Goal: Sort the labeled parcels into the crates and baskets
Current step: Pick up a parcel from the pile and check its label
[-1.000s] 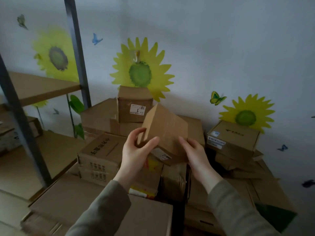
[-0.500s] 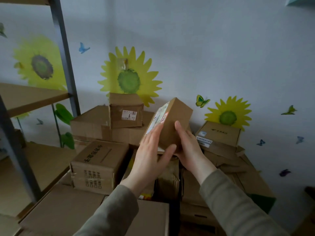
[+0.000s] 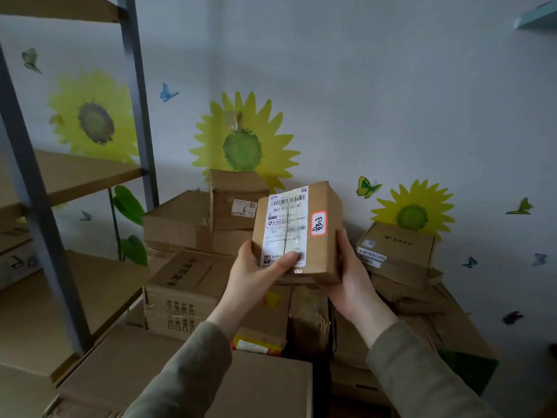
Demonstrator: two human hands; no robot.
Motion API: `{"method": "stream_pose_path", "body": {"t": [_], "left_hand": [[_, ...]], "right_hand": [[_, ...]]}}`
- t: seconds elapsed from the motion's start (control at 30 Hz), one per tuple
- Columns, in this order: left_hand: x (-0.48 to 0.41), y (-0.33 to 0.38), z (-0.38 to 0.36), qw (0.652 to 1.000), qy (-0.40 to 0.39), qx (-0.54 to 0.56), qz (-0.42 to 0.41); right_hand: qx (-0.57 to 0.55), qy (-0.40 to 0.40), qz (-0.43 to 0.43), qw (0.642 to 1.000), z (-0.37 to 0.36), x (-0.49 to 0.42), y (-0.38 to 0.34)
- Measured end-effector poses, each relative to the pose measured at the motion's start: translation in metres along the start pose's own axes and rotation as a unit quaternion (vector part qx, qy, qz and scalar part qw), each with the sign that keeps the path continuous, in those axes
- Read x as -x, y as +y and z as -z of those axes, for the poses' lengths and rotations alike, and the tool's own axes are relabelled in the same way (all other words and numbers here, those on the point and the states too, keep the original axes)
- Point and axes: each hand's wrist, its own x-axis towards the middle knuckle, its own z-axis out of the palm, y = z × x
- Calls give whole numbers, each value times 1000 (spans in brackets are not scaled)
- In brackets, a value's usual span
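Cardboard parcel (image 3: 313, 236), gripped by left hand (image 3: 256, 276) and right hand (image 3: 351, 277), hides stacked boxes (image 3: 187, 285) beside a shelf (image 3: 75, 176).

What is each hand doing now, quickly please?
Left hand: holds the labeled parcel, thumb across its shipping label.
Right hand: holds the same parcel at its right side.

We grip a small parcel (image 3: 313, 233) with our left hand (image 3: 256, 276) and right hand (image 3: 352, 279), its shipping label (image 3: 286, 227) facing us, above the piled boxes (image 3: 193, 285).

Olive-grey long sleeves (image 3: 187, 375)
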Motion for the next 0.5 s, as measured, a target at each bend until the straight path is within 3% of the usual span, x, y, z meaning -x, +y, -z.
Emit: {"method": "stream_pose_path", "body": {"t": [0.13,0.33,0.5], "left_hand": [[2,-6,5,1000,10,8,-18],[6,-5,15,999,29,-20,-33],[9,-12,22,997,25,-64,-44]], "right_hand": [[30,16,14,999,-3,-2,3],[100,82,114,985,-4,2,7],[99,94,95,986,-2,9,14]]}}
